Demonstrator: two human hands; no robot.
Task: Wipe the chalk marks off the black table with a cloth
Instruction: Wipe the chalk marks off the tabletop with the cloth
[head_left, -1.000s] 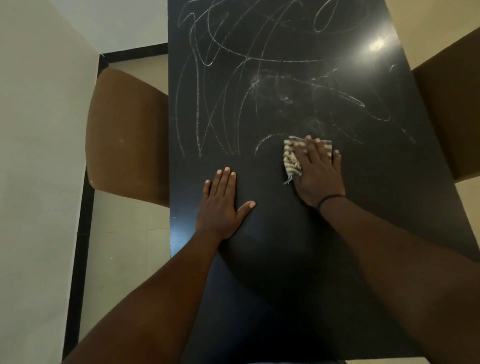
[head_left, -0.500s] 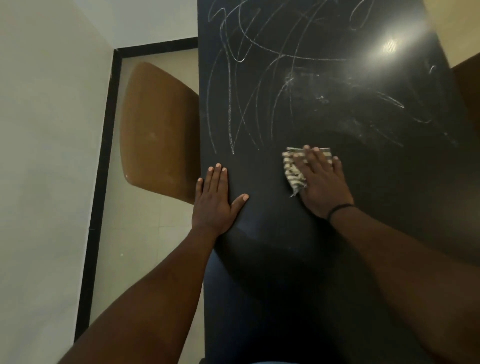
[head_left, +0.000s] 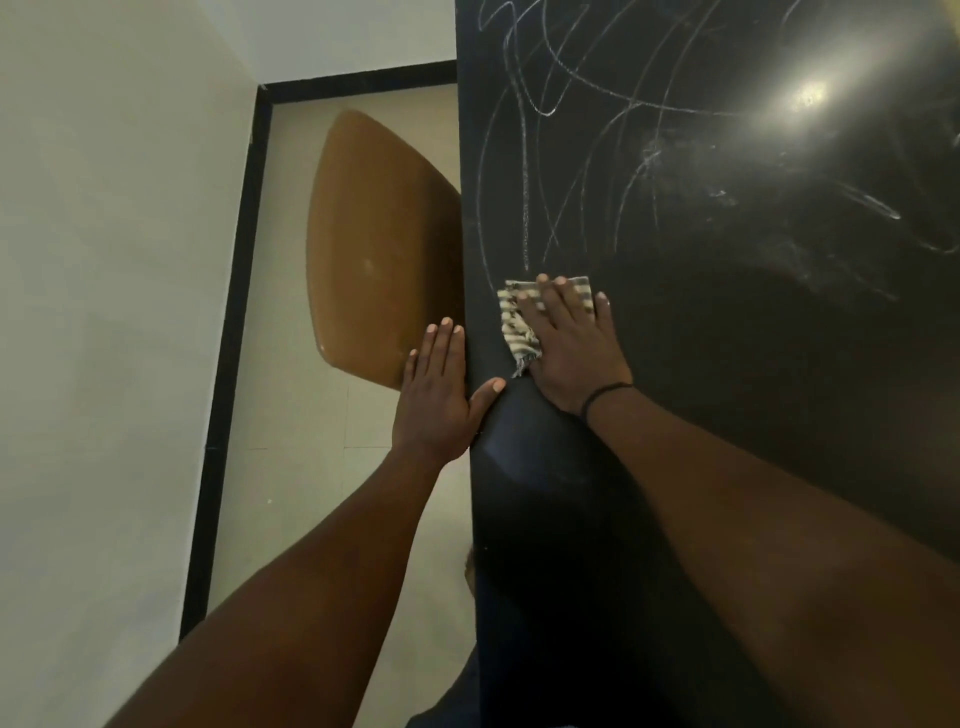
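We were wiping the black table (head_left: 727, 415) with our cloth (head_left: 514, 322). Our right hand (head_left: 566, 353) lay flat on the cloth with its fingers spread, and it pressed the cloth down on the table. The cloth was striped and sat near the left edge of the table, just under the ends of some chalk marks (head_left: 524, 208). Part of it stuck out to the left of our fingers.

Our left hand (head_left: 439, 395) was flat too, with straight fingers. It sat at the left edge of the table, with the thumb on the black top and the fingers reaching past the edge. It held nothing.

Lots of white chalk lines were left on the far part of the table. The near part looked dark and clean. A brown chair (head_left: 379, 249) stood to the left, tucked close to the table.

What could go wrong? The cloth was very close to the edge, so a push to the left could slide it off onto the floor. If we pressed too softly, the chalk might only smear into a cloudy patch.
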